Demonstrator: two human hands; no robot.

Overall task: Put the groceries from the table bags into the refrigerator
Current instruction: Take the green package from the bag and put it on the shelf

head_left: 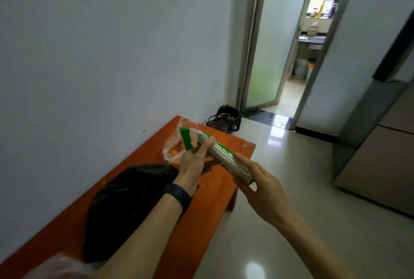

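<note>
Both hands hold a green-and-white packet [220, 157] above the orange surface [201, 222]. Left hand [193, 157] pinches its far end; right hand [257, 180] is clamped around the near end. Black bag [125, 207] and clear bag of oranges [173, 149] rest on the surface. Refrigerator [380, 144] stands at right.

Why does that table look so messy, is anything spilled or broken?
Nothing is spilled or broken. The clear bag of oranges and the black bag just slump on the orange table. Both hands hold the green-and-white packet above it.
</note>
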